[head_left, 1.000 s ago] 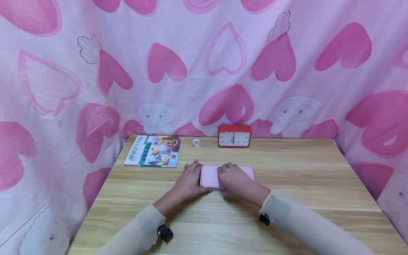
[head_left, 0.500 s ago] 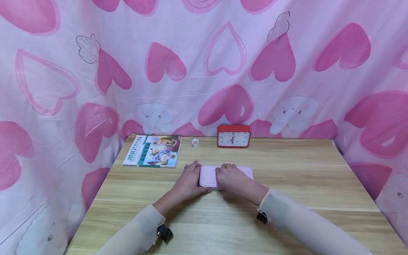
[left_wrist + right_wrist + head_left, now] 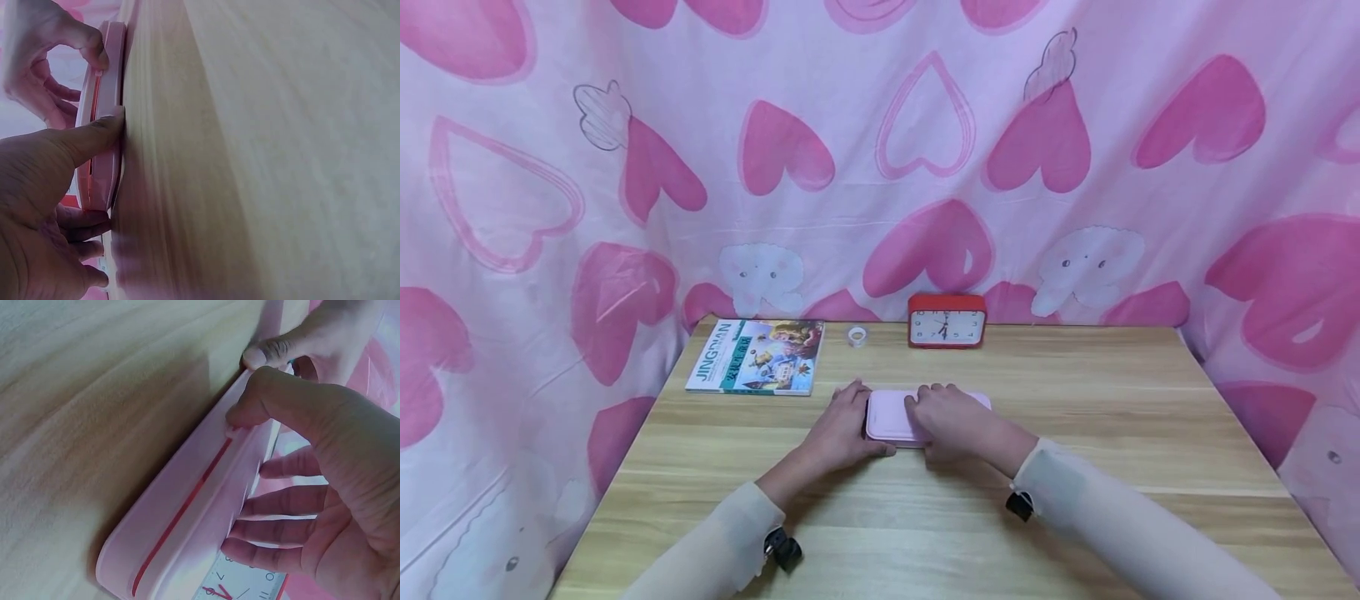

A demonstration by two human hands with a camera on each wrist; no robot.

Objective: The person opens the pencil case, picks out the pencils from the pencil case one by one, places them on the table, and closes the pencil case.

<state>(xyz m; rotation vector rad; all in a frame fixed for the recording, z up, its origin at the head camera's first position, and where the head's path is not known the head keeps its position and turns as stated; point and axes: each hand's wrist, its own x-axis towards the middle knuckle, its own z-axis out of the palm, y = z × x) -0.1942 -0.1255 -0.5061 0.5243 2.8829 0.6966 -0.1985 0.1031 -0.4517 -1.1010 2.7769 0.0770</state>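
A pale pink zippered case (image 3: 891, 415), shaped like a pencil case, lies flat on the wooden table. My left hand (image 3: 844, 429) holds its left end, thumb along the front side and fingers around the end. Over the middle of the lid is my right hand (image 3: 951, 421). Its thumb presses at the small zipper pull (image 3: 232, 432) on the front side, while the other fingers reach across the top. A red zipper line (image 3: 181, 517) runs from the pull towards the right end. In the left wrist view, a narrow dark gap shows along the zipper near my left thumb (image 3: 103, 131).
At the back left lies a colourful book (image 3: 756, 357). A small roll of clear tape (image 3: 857, 336) sits beside it. A red clock (image 3: 947, 321) stands at the table's back edge, behind the case. A pink heart-patterned curtain (image 3: 820, 208) hangs around the table (image 3: 1112, 400).
The head view has shifted a little, so everything appears slightly further left. Both hands keep nearly the same places on the case.
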